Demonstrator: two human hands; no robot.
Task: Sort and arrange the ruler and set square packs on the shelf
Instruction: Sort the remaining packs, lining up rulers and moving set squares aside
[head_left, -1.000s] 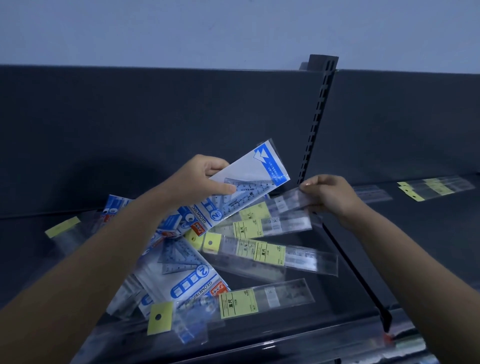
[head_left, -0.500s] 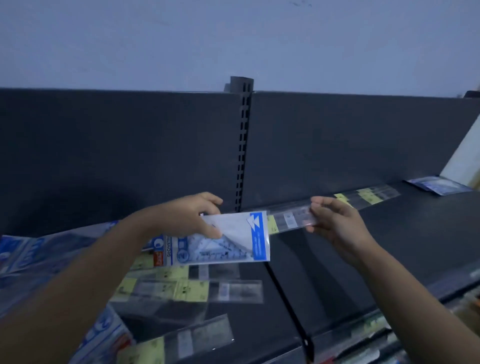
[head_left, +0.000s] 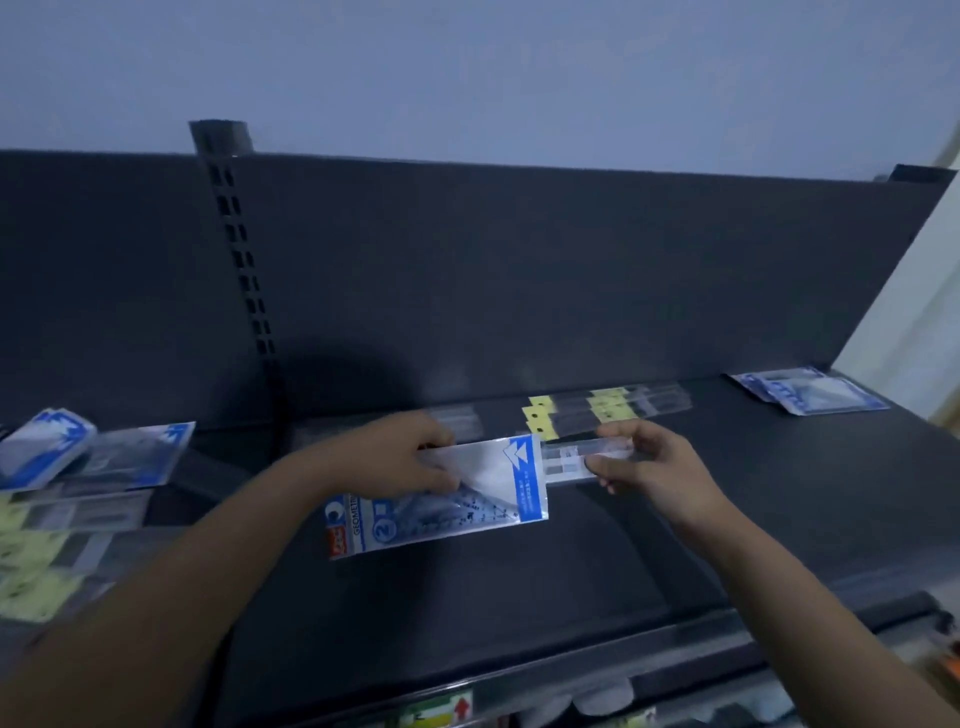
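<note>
Both hands have swung rightward along the shelf since a moment ago; the slotted upright, which stood between them, now sits well off to their left, and the messy heap of packs has slid to the far left edge.

The left hand is closed on a set square pack, thumb on its face and fingers curled over its top edge, holding it flat-on and slightly tilted above the dark shelf. The blue band at the pack's end points toward the other hand.

The right hand pinches a clear ruler pack between thumb and fingers. The ruler's far end runs behind the set square pack's blue end, so the two packs overlap between the hands.

Just beyond the right hand's fingers, against the back panel, a few ruler packs with yellow tags lie side by side on the shelf. Farther right of that hand, near the shelf's end, two blue set square packs lie flat, overlapping. Below the wrists runs the shelf's front lip; the labels under it are too blurred to read.
</note>
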